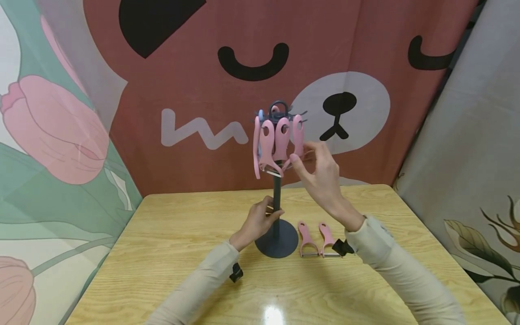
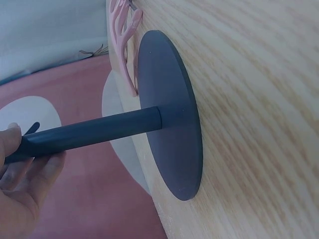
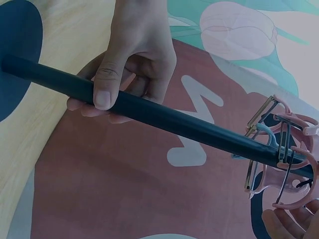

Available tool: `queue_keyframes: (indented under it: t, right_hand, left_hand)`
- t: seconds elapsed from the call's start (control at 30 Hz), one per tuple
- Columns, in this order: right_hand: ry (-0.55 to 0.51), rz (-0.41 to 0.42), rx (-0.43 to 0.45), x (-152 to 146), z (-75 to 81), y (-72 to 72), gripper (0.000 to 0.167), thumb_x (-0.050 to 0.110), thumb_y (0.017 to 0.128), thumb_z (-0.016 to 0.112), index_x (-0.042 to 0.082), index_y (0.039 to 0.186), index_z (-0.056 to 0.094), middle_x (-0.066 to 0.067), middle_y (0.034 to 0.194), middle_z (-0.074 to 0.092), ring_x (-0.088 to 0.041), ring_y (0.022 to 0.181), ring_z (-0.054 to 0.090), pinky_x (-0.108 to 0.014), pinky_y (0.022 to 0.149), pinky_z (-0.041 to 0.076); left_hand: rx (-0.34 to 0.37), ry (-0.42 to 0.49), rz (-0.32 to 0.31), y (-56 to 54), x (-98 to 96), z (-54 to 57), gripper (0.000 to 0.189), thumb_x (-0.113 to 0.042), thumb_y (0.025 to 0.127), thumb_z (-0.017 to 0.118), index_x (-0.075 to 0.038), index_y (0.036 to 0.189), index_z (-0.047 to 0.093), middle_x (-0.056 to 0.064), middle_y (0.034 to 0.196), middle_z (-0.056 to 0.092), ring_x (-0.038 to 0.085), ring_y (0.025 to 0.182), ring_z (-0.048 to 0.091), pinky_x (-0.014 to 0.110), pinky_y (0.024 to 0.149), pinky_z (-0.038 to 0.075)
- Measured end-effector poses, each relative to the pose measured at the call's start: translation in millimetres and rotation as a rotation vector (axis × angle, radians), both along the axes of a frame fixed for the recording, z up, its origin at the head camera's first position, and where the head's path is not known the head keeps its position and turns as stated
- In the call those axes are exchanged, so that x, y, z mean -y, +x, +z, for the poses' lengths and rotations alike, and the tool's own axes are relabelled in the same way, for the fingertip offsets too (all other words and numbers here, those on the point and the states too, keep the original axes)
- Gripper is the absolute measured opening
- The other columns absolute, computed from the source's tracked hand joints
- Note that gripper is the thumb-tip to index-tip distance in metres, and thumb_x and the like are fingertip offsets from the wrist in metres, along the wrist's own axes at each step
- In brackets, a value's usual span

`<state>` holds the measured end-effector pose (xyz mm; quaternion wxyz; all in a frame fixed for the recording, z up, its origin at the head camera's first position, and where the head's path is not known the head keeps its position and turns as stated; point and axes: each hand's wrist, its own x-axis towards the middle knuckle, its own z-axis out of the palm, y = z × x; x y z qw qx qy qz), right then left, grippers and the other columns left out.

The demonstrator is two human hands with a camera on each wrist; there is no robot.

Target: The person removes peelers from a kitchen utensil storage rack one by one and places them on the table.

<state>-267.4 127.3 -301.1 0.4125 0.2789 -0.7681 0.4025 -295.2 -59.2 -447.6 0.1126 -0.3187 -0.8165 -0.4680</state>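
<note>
A dark stand (image 1: 277, 192) with a round base (image 1: 286, 247) stands upright on the table, and pink peelers hang from hooks around its top. My left hand (image 1: 256, 222) grips the pole partway up, thumb and fingers curled round it. At the top right, my right hand (image 1: 325, 176) pinches the lower end of a pink peeler (image 1: 298, 133) whose handle is up at the hooks. Beside it hang more pink peelers (image 1: 266, 140). A light blue peeler (image 3: 266, 130) shows among them in the right wrist view, where fingertips (image 3: 273, 224) touch a peeler's head.
Two pink peelers (image 1: 304, 233) lie side by side on the wooden table (image 1: 183, 234), right of the base. A printed curtain (image 1: 183, 81) hangs behind the table's far edge, with more patterned cloth at both sides.
</note>
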Motion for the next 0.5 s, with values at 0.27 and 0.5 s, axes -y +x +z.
queue_keyframes:
  t: [0.27,0.5]
  right_hand:
    - [0.007,-0.019,-0.022,0.7,-0.1,0.9,0.030,0.020,0.095,0.064,0.000,0.118,0.060,-0.014,0.105,0.056,-0.027,0.091,0.061,-0.048,0.079,0.045]
    - [0.002,-0.036,-0.045,-0.1,0.8,1.0,0.030,0.018,0.094,0.066,-0.001,0.117,0.062,-0.015,0.104,0.057,-0.027,0.096,0.058,-0.048,0.080,0.044]
  left_hand:
    - [0.011,0.005,0.000,0.9,0.0,0.1,0.019,-0.014,0.096,0.067,-0.004,0.110,0.057,0.009,0.098,0.070,0.020,0.085,0.072,0.023,0.071,0.057]
    - [0.005,0.002,0.007,0.3,-0.7,-0.6,0.020,-0.014,0.096,0.067,-0.004,0.109,0.058,0.009,0.097,0.071,0.020,0.085,0.072,0.024,0.071,0.058]
